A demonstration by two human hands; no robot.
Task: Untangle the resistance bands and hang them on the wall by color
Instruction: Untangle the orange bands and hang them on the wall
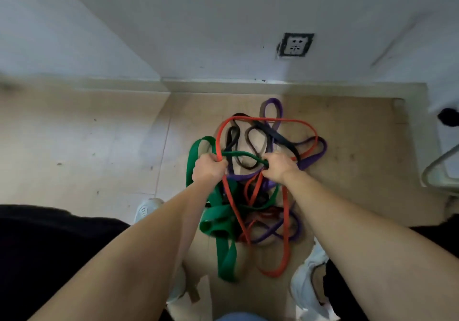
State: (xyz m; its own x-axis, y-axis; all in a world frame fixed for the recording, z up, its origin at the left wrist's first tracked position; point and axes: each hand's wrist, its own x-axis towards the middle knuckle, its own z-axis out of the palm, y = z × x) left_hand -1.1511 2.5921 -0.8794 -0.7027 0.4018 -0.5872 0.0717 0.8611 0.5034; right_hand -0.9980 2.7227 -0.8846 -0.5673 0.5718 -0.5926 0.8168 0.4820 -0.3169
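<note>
Two bare forearms stretch out above white shoes [308, 283]. The fingers are tucked behind the knuckles, and the knot's middle is murky under the wrists. Green band [218, 221], red band [285, 246], purple band [313, 157] and black band [280, 134] loop through one another on the floor [99, 147] near its far edge. The left hand [208, 169] fists green and red together, and the right hand [280, 166] clamps a green strand.
</note>
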